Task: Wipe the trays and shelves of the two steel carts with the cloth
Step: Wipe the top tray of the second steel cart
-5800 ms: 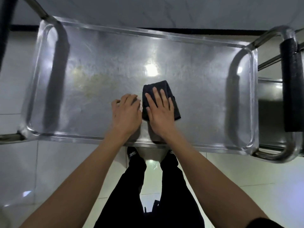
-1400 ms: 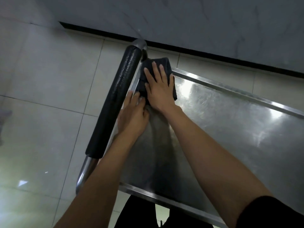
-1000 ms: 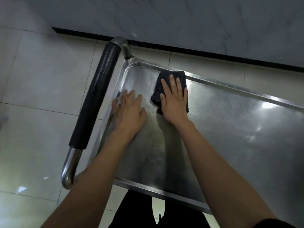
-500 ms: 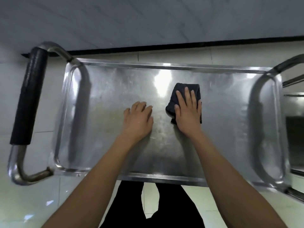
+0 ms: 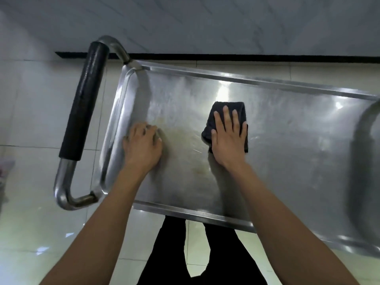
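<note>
A: Where's the cloth (image 5: 226, 118)?

B: Folded, on the top tray (image 5: 287, 140) near its middle, pressed under the flat right hand (image 5: 229, 138). At nine o'clock from it the left hand (image 5: 141, 145) rests on the steel, fingers loosely bent, grasping nothing.

A: Which step?

B: Wiping this tray, I judge; next, sweep over the yellowish stain (image 5: 185, 136) between the hands.

A: Hidden?

B: Lower shelves, the second cart; the tray's three o'clock end is cut off.

- Floor (image 5: 37, 124) of pale glossy tiles with thin grout lines — bright glints of light show on it near the lower left.
- Black strip (image 5: 246, 57) running along the base of the wall.
- Wall (image 5: 205, 21) of grey, marble-veined panels across the top.
- Legs in black trousers (image 5: 164, 254) — standing on the floor.
</note>
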Motion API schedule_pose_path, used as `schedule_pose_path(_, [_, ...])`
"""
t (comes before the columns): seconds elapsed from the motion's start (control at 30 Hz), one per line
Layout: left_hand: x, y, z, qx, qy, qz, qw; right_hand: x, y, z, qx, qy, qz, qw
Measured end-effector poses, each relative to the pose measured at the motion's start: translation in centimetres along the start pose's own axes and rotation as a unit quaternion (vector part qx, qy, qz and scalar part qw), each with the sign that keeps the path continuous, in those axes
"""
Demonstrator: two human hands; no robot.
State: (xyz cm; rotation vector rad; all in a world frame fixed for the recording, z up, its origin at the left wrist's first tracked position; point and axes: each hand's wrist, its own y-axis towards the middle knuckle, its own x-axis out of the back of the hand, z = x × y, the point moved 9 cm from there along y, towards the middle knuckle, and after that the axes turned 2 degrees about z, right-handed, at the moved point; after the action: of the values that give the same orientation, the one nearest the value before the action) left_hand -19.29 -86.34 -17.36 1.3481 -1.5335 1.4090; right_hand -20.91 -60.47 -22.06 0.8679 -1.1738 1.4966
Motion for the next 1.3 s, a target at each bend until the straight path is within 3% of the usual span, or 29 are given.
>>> schedule_pose_path(0.23, [0.7, 1.0, 7.3, 0.035, 0.012, 0.024, 0.999, -2.8, 3.3, 12.7, 0.074, -0.016, 0.013, 0.997])
schedule_pose_path(0.5, [2.1, 0.9, 9.4, 0.011, -0.08, -0.031, 0.996, -5.2, 7.6, 25.1, 0.107, 0.049, 0.054, 0.992])
schedule_pose_path(0.63, [3.1, 0.9, 10.0, 0.007, -0.13, -0.06, 0.99, -5.4, 8.3, 27.6, 0.13, 0.068, 0.057, 0.987])
schedule_pose_path(0.7, [3.3, 0.7, 9.9, 0.002, -0.14, -0.059, 0.988, -5.1, 8.1, 27.2, 0.14, 0.089, 0.054, 0.985])
schedule_pose_path(0.93, [0.9, -0.2, 7.6, -0.037, -0.011, 0.009, 0.999, -4.5, 3.6, 19.8, 0.094, 0.069, 0.015, 0.993])
schedule_pose_path(1.1, [-2.0, -2.6, -0.2, -0.131, 0.053, 0.06, 0.988, -3.4, 0.2, 12.0, 0.048, 0.062, 0.019, 0.997])
schedule_pose_path(1.3, [-4.7, -5.2, -7.8, -0.159, 0.081, 0.08, 0.981, -1.3, -4.5, 0.4, -0.017, 0.077, 0.002, 0.997])
